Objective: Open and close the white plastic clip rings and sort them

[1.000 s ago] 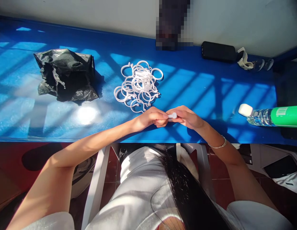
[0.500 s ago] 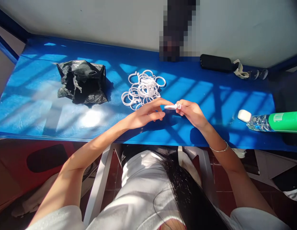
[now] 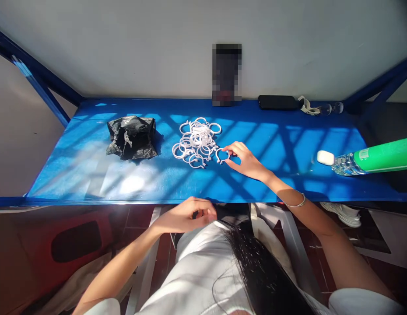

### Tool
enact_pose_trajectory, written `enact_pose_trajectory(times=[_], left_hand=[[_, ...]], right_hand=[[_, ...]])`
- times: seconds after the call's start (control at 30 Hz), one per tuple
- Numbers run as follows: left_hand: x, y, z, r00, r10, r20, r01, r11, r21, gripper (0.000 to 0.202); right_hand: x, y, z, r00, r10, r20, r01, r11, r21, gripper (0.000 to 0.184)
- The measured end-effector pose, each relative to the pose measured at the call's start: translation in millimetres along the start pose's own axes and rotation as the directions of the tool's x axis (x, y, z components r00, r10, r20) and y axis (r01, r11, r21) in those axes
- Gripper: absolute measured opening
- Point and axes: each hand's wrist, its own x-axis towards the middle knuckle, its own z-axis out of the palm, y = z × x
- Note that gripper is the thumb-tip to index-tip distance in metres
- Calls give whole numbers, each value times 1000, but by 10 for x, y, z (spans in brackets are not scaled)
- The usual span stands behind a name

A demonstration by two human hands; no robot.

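Note:
My right hand (image 3: 243, 161) pinches a white curtain ring (image 3: 218, 158) between thumb and fingers, right at the edge of a pile. That pile of white curtain rings (image 3: 197, 139), several of them overlapping, lies on the blue tabletop (image 3: 164, 186). Off the table's front edge, close to my lap, my left hand (image 3: 189, 214) is loosely curled, thumb near the fingertips, and nothing shows in it. Left of the rings stands a crumpled black plastic bag (image 3: 138, 131), its opening facing me.
Along the back wall are a pixelated dark object (image 3: 226, 74), a black phone-like slab (image 3: 277, 103) and glasses (image 3: 325, 108) beside a pale strap (image 3: 307, 105). A bottle with a green label (image 3: 382, 155) and white cap lies at the right. Blue frame bars rise at both sides.
My left hand has left the curtain ring and dropped back below the table edge. The right hand has moved the ring left, down beside the pile. The view has tilted up.

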Motion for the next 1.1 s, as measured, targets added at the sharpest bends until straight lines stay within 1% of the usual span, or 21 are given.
enact_pose_trajectory(times=[0.03,0.07,0.1,0.13,0.2,0.3,0.33,0.4,0.47,0.6,0.73,0.9,1.1], left_hand=[[10,-98,111,995,-24,94,27,999,-23,28],[41,-223,227,981,-28,192,42,997,-70,27],[93,-368,345,956,-55,288,105,982,-160,26],[163,-526,463,933,-107,342,206,941,-267,25],[338,-844,681,904,-245,349,387,815,-431,26],[615,-1226,917,885,-295,360,448,750,-487,16],[694,-1321,968,875,-312,371,474,710,-521,19],[818,-1472,1034,862,-324,390,501,661,-559,28],[891,-1591,1070,847,-327,419,527,616,-586,33],[939,-1769,1106,828,-295,477,555,556,-619,40],[970,-1867,1132,814,-287,505,573,543,-614,40],[1004,-1893,1135,786,-285,548,603,548,-580,40],[1001,-1841,1130,764,-302,570,627,555,-547,37]], right_hand=[[1,-1,-2,1000,-21,-2,21,1000,-19,28],[0,-1,0,999,-39,0,39,999,-34,32],[-3,0,3,998,-58,10,59,997,-50,36],[-6,2,10,996,-80,29,81,994,-69,39],[-14,13,31,989,-129,73,137,984,-113,38],[-16,44,70,972,-203,121,221,962,-161,30],[-14,56,83,968,-219,123,238,956,-173,28],[-10,78,106,964,-238,119,258,944,-203,26],[-9,95,121,964,-240,112,261,934,-245,25],[-19,104,129,960,-262,97,279,910,-306,25],[-40,92,123,963,-257,80,269,909,-319,27],[-121,88,116,979,-202,34,202,929,-310,30],[-189,79,107,983,-173,-53,150,942,-301,30]])
